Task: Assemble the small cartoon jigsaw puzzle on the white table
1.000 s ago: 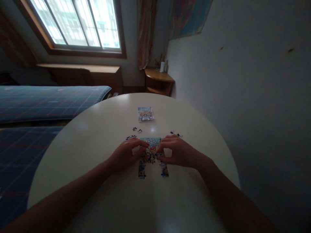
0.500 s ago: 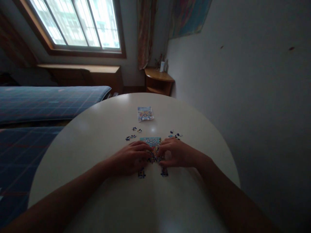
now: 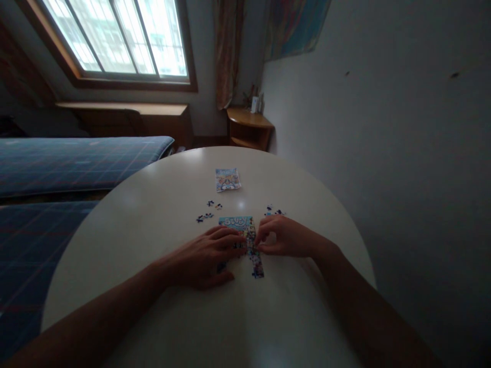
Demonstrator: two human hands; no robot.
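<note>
A partly joined jigsaw puzzle [image 3: 235,222] lies on the table, with lettering on a light blue top strip and a column of pieces running down its right side. Across its left and middle part rests my left hand [image 3: 209,253], palm down with fingers stretched out, hiding much of the picture. My right hand [image 3: 286,236] is at the puzzle's right edge, thumb and index finger pinched together. Whatever is between those fingertips is too small to make out. Loose jigsaw pieces [image 3: 207,215] lie beyond my left hand, and more loose pieces [image 3: 279,211] sit just beyond the right.
A small printed packet [image 3: 227,180] lies farther back on the round white table [image 3: 153,301]. A bed with a plaid cover [image 3: 76,163] stands to the left. The wall [image 3: 383,153] is on the right, and a corner shelf [image 3: 249,117] stands behind the table.
My left hand has shifted right and lies flatter over the puzzle, covering the lower left column. My right hand has moved slightly up, uncovering the right column, and its fingertips have come together.
</note>
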